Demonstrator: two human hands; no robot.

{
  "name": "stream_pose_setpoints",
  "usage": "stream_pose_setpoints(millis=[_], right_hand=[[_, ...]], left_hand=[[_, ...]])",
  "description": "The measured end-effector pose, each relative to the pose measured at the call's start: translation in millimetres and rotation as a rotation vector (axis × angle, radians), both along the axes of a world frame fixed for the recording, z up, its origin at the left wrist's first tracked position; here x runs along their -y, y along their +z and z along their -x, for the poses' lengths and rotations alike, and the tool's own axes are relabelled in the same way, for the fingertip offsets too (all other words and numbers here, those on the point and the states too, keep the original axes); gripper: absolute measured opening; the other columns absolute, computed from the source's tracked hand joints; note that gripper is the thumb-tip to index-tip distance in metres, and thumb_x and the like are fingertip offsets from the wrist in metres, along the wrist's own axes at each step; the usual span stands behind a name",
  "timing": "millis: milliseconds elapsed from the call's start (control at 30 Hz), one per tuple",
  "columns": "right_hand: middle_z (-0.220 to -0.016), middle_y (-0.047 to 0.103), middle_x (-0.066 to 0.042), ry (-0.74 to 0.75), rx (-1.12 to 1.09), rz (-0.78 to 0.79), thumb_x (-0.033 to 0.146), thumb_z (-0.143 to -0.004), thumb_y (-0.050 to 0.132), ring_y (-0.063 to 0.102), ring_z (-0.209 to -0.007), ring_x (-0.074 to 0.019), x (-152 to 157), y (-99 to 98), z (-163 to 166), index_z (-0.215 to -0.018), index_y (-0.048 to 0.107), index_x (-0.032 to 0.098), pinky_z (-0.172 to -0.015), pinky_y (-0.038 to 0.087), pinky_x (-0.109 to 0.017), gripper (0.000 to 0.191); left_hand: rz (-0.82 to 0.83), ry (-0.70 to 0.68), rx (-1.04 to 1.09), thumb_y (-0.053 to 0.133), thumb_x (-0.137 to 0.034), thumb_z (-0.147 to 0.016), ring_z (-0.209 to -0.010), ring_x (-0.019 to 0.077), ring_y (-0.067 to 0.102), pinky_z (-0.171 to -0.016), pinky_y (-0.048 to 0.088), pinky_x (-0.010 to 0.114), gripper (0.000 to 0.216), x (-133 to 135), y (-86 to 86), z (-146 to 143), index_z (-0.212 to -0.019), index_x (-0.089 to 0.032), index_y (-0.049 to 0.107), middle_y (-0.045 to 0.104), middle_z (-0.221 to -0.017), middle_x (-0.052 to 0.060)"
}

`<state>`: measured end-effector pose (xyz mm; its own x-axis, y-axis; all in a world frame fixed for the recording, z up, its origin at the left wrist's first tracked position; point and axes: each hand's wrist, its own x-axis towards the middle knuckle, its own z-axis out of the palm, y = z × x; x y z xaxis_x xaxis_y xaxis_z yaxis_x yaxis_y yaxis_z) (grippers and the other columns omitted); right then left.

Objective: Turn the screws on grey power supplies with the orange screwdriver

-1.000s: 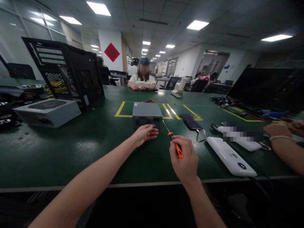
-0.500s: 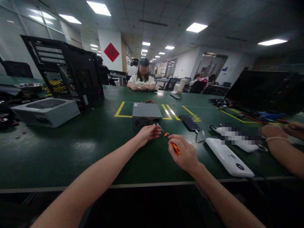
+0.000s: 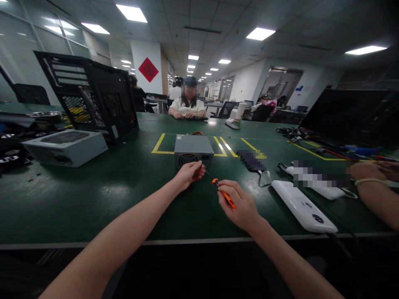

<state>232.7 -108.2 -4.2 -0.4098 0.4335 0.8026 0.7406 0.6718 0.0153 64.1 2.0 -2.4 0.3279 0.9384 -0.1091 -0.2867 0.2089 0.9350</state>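
Note:
My right hand (image 3: pixel 238 203) is closed around the orange-and-black handle of a screwdriver (image 3: pixel 230 200), whose thin shaft points up and left. At the shaft's far end my left hand (image 3: pixel 189 174) has its thumb and fingertips pinched together, the other fingers curled. Whatever lies between those fingertips is too small to make out. Just behind my left hand a grey power supply unit (image 3: pixel 195 144) rests on the green table, its fan grille and socket facing me. The left hand partly covers its lower front edge.
At the left stand a black computer case (image 3: pixel 109 99) and a second power supply (image 3: pixel 68 147). White power banks (image 3: pixel 302 205) and a phone (image 3: pixel 251 161) lie at the right, near another person's hand (image 3: pixel 368 172). A person (image 3: pixel 188 106) sits opposite. Yellow tape (image 3: pixel 158 143) marks the table.
Both hands have shifted slightly left and toward me, and the screwdriver has come with them. The left fingers are more curled at the screwdriver's tip.

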Motion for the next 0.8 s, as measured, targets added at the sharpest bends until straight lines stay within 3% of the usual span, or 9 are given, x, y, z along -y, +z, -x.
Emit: stream_pose_setpoints(millis=[133, 433, 667, 800], right_hand=[[-0.102, 0.061, -0.008, -0.069, -0.044, 0.148, 0.016, -0.086, 0.047, 0.061, -0.094, -0.0163, 0, -1.0, 0, -0.108, 0.052, 0.018, -0.080, 0.053, -0.029, 0.023], [-0.096, 0.059, -0.006, -0.156, -0.104, 0.454, 0.019, -0.087, 0.045, 0.062, -0.084, -0.0174, -4, -2.2, 4, -0.103, 0.052, 0.019, -0.072, 0.053, -0.032, 0.017], [-0.096, 0.058, -0.006, -0.135, -0.187, 0.481, 0.020, -0.087, 0.043, 0.060, -0.088, -0.0182, -8, -3.0, 7, -0.101, 0.050, 0.019, -0.075, 0.051, -0.033, 0.016], [-0.096, 0.059, -0.007, -0.179, -0.257, 0.461, 0.022, -0.086, 0.043, 0.061, -0.087, -0.0190, -14, -4.7, 3, -0.101, 0.050, 0.019, -0.074, 0.051, -0.034, 0.016]], left_hand=[[-0.089, 0.028, -0.091, 0.052, -0.028, -0.087, -0.052, 0.0053, 0.052, -0.047, 0.038, 0.016, 0.022, -5, -4.1, 4, -0.073, -0.013, 0.059, 0.055, -0.061, 0.000], [-0.187, 0.001, -0.250, 0.056, -0.032, -0.083, -0.047, 0.0064, 0.048, -0.047, 0.036, 0.019, 0.024, -11, -8.7, 6, -0.068, -0.013, 0.059, 0.055, -0.056, 0.000], [-0.149, -0.019, -0.231, 0.051, -0.050, -0.084, -0.062, 0.0092, 0.056, -0.047, 0.038, 0.017, 0.043, -10, -5.0, 7, -0.095, -0.010, 0.064, 0.063, -0.078, 0.007], [-0.094, -0.021, -0.186, 0.044, -0.049, -0.088, -0.062, 0.0091, 0.056, -0.048, 0.040, 0.017, 0.046, -8, -2.8, 8, -0.101, -0.009, 0.062, 0.064, -0.082, 0.009]])
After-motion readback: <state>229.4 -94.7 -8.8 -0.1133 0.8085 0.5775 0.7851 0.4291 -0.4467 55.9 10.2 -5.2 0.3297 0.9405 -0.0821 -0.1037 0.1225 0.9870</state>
